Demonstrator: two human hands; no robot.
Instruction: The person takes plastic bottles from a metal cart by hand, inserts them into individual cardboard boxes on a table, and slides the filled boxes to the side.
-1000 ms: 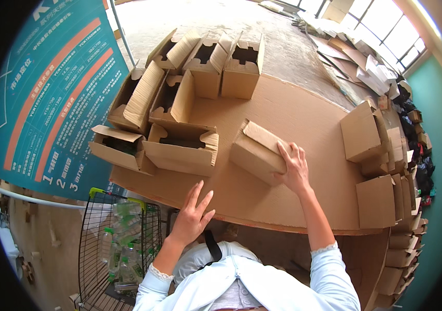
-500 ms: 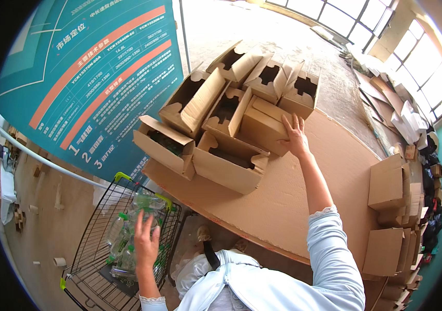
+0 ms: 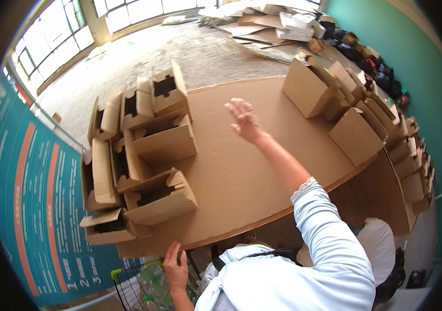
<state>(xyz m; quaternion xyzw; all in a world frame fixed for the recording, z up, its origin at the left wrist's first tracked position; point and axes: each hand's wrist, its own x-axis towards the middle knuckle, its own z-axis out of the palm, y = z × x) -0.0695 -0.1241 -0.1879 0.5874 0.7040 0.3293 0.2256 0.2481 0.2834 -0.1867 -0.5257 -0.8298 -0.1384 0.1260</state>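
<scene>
Over the cardboard-covered table (image 3: 252, 171), my right hand (image 3: 244, 122) is raised, its fingers spread and slightly blurred, with nothing in it. It is nearest an open brown carton (image 3: 166, 142) at the right side of a cluster of cartons. Several more open cartons, such as a front one (image 3: 164, 205) and a tall one (image 3: 106, 173), stand close together on the table's left end. My left hand (image 3: 175, 267) hovers by the table's front edge, fingers apart and holding nothing. Below it, clear plastic bottles (image 3: 153, 282) lie in a wire shopping cart (image 3: 122, 282).
Flattened-looking and upright cartons (image 3: 309, 90) are stacked at the table's right end, with more (image 3: 358, 135) beside them. A teal printed banner (image 3: 29, 207) stands at left. Cardboard scraps (image 3: 267, 31) and black bags (image 3: 384, 78) lie along the far wall.
My view has turned right. My right hand has left the carton it was touching, whose top now stands open, and moved right. My left hand is now closer to the table edge.
</scene>
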